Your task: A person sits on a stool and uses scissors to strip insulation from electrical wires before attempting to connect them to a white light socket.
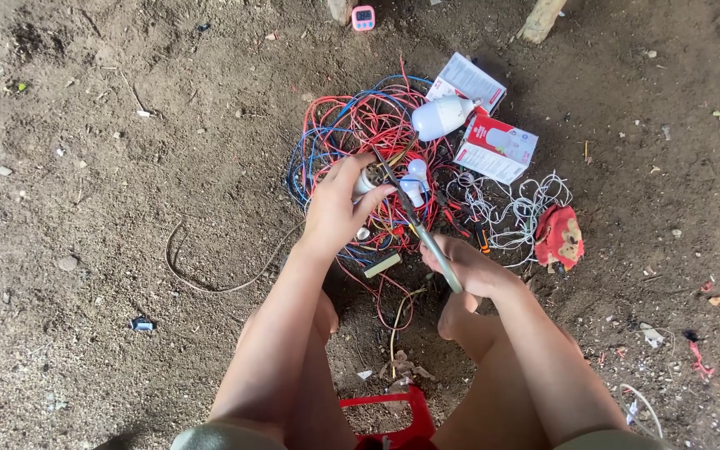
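My left hand (pixel 337 204) grips a small round lamp socket (pixel 369 178) above a tangle of red and blue wires (pixel 360 133). My right hand (pixel 467 267) holds a screwdriver (pixel 427 237) by its pale handle, its thin shaft slanting up and left so the tip meets the socket. A white bulb (pixel 441 117) lies on the wires just beyond the socket. Another small white fitting (pixel 415 181) sits to the right of the socket.
Two red-and-white bulb boxes (pixel 493 143) lie at the back right on the dirt ground. White cord (pixel 514 208) and a red cloth (pixel 558 237) lie to the right. A pink timer (pixel 363 17) sits far back. A red stool edge (pixel 393 408) shows between my knees.
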